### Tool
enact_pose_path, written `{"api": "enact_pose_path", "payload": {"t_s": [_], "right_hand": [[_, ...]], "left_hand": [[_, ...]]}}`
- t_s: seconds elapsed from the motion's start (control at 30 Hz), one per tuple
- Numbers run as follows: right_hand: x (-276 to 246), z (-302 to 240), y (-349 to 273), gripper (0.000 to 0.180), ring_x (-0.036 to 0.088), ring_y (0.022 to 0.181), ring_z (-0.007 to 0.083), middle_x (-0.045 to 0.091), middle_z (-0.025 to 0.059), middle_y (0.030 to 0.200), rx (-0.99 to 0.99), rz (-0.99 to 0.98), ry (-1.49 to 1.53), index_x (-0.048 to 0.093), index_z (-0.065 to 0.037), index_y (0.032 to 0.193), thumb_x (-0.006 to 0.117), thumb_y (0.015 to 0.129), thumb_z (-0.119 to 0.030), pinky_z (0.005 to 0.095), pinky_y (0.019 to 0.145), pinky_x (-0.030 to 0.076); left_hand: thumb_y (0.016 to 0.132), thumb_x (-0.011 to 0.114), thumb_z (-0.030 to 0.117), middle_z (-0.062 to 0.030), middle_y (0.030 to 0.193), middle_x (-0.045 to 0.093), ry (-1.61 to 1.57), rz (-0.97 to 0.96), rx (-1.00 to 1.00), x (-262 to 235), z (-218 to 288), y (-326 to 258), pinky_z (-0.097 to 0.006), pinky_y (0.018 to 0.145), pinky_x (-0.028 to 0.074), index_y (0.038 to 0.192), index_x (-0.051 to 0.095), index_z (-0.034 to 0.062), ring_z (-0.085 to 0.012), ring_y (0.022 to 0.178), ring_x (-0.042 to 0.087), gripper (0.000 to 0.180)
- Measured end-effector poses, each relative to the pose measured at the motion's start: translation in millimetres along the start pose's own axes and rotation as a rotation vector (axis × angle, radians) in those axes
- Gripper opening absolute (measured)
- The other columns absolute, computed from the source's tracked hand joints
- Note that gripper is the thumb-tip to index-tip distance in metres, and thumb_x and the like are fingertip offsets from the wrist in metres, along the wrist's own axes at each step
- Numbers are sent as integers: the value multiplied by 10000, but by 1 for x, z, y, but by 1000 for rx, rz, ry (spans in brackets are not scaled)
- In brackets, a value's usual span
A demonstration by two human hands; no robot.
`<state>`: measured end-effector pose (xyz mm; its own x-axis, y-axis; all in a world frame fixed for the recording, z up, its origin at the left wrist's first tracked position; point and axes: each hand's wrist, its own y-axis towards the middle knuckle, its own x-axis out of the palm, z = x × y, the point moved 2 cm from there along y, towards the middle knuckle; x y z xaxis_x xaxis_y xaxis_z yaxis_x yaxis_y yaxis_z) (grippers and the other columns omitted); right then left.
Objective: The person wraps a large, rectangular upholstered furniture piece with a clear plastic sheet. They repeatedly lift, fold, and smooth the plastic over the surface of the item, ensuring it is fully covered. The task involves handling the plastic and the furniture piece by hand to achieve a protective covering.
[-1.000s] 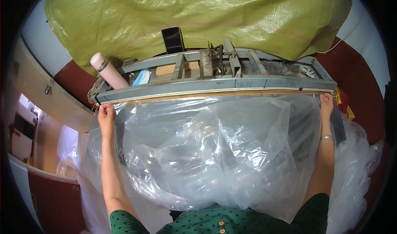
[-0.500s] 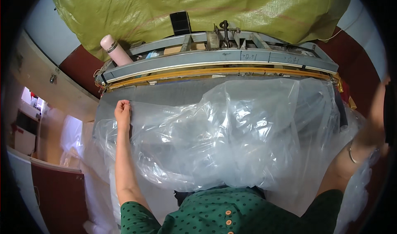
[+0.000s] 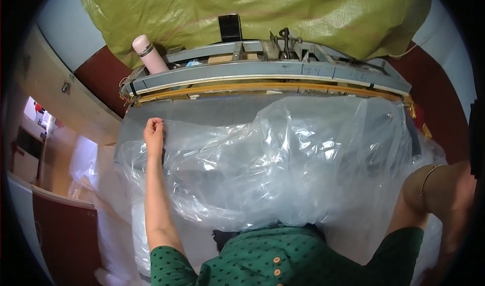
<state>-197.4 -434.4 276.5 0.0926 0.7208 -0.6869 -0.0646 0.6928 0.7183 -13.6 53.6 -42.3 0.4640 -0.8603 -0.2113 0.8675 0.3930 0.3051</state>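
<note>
A large sheet of clear plastic film (image 3: 283, 154) lies crumpled and glossy over the grey work surface (image 3: 202, 112) in front of me. At its upper left edge, my left hand (image 3: 154, 130) is closed in a pinch on the film. My right hand (image 3: 454, 190), just past a thin bracelet (image 3: 428, 179), is at the far right beside the film. Its fingers are lost in blur and the dark rim of the picture, so what it holds is hidden.
Behind the surface runs a grey metal frame (image 3: 217, 73) with orange strips. It carries a pink bottle (image 3: 150, 56), a dark phone (image 3: 230, 27) and a metal clamp (image 3: 286, 46). Yellow-green woven sheeting (image 3: 313, 13) hangs behind. More film (image 3: 141, 235) trails at lower left.
My right hand has dropped from beside the frame's right end to lower down at the right edge. My left hand keeps its pinch on the film, and the view has shifted slightly.
</note>
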Motion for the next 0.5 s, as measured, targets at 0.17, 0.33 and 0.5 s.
{"api": "enact_pose_path", "payload": {"t_s": [0.17,0.33,0.5], "right_hand": [[6,-4,4,471,464,1156,243,516,147,1221,9,-11,8,479,-18,1242,577,804,-160,347,1005,327],[13,-2,9,495,470,1146,246,522,145,1211,-5,-9,40,480,-20,1242,600,788,-176,349,1001,331],[19,1,12,519,477,1136,250,528,143,1201,-12,-18,67,480,-22,1242,623,772,-192,352,998,335]], "left_hand": [[843,498,50,42,639,484,-20,6,8,-4,-4,-1,-179,430,303,864,535,52,-22,499,382,42],[843,507,48,41,639,483,-3,4,22,-6,-7,0,-179,440,316,855,544,54,-23,517,394,39],[843,514,51,47,640,477,5,15,2,-5,-9,-2,-178,448,314,869,547,49,-19,527,391,42]]}}
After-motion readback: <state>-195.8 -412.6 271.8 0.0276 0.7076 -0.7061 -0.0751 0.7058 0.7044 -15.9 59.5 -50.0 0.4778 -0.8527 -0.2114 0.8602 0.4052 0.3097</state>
